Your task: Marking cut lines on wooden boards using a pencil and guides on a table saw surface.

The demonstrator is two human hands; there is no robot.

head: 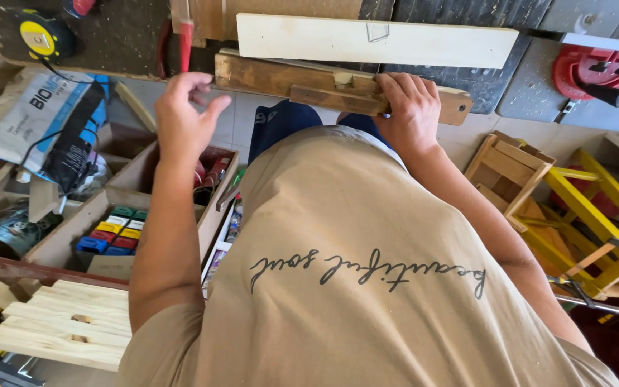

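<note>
My right hand (411, 109) grips the near edge of a worn brown wooden jig (274, 77) that lies on the dark workbench (116, 39). A pale plank (374, 41) lies just beyond the jig, with a small pencil mark on it. My left hand (183, 115) hovers in the air below the bench edge, fingers apart, holding nothing, near a red-handled tool (185, 41). My beige shirt fills the lower middle of the view.
A yellow tape measure (39, 36) lies at the bench's far left. A red clamp (592, 70) sits at the right. Below are a wooden box with coloured blocks (117, 233), a printed sack (34, 118), pale slats (66, 322) and yellow wooden frames (596, 215).
</note>
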